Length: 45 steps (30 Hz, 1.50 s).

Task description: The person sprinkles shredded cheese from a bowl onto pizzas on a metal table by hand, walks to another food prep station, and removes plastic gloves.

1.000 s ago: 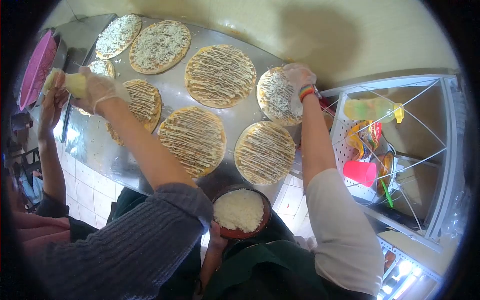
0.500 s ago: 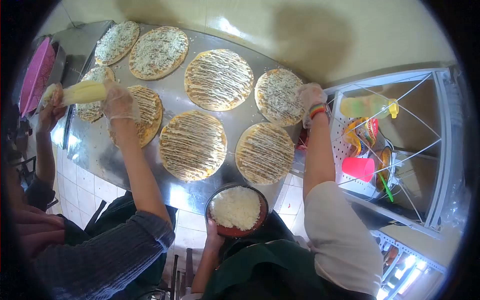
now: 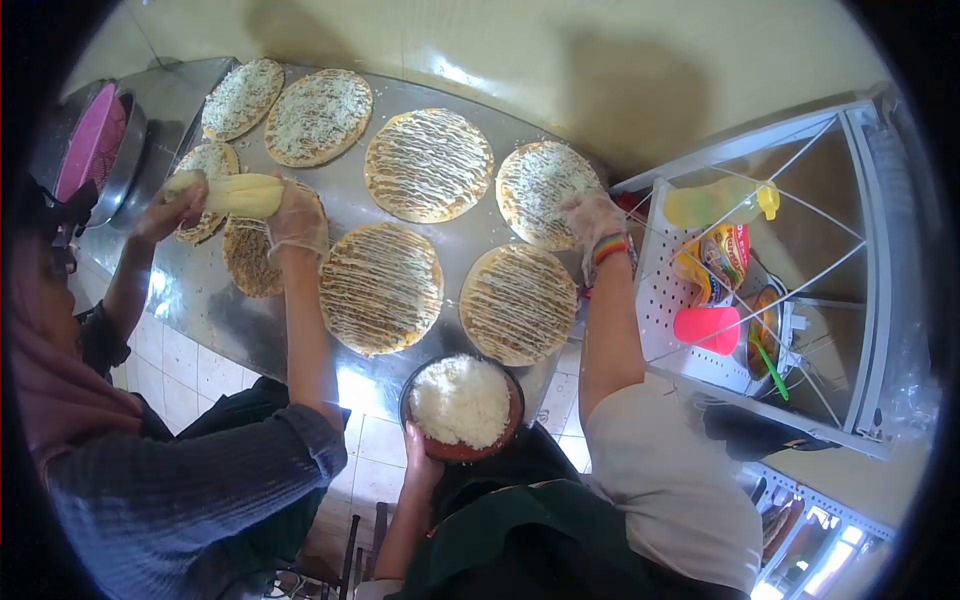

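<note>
My left hand [image 3: 422, 462] grips the rim of a dark bowl [image 3: 517, 420] with a reddish-brown inside, close to my body. Grated white cheese [image 3: 460, 402] is heaped in it. My right hand [image 3: 592, 217], in a clear plastic glove with a rainbow band at the wrist, is over the right edge of a round flatbread [image 3: 540, 190] covered with white shreds. Its fingers look stretched out and apart, though the glove blurs them. Just below lies a flatbread [image 3: 518, 305] with brown topping and white drizzled lines.
Several more round flatbreads lie on the steel table [image 3: 250, 325]. On my left a co-worker's gloved hand [image 3: 297, 220] and bare hand hold a pale-yellow piping bag [image 3: 245, 195]. A white wire rack [image 3: 850, 260] stands right, with a bottle [image 3: 710, 205] and pink cup [image 3: 708, 330].
My right hand has moved slightly left and down over the shred-covered flatbread. The co-worker's hands and piping bag have shifted right. The bowl stays in my left hand.
</note>
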Each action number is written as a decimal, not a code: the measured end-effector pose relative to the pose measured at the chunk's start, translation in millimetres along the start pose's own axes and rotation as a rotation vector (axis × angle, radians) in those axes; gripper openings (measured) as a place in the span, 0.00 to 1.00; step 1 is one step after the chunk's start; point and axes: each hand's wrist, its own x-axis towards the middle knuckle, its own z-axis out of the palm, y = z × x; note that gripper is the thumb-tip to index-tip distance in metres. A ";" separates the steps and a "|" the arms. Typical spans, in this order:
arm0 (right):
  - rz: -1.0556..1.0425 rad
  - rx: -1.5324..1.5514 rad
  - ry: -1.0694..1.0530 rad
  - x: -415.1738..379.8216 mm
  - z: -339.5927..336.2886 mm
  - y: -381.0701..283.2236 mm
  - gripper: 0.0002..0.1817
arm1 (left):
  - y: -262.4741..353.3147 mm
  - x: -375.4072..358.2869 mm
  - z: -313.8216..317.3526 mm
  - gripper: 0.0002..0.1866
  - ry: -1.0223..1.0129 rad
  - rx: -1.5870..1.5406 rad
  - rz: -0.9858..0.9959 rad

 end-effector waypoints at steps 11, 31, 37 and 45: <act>-0.374 0.692 0.153 -114.9 -48.4 -65.0 0.10 | -40.3 68.0 23.0 0.33 -0.025 -0.091 0.061; -0.843 0.761 -0.194 -80.4 -25.2 -51.1 0.16 | 1.0 152.0 32.9 0.30 -0.331 -0.012 0.061; 0.255 1.459 -0.127 -13.9 -11.8 -22.1 0.19 | 31.6 135.0 14.7 0.29 -0.177 -0.018 0.070; -0.331 -0.303 -0.103 105.5 -3.1 45.2 0.16 | 32.6 115.3 -30.5 0.30 -0.083 0.079 -0.017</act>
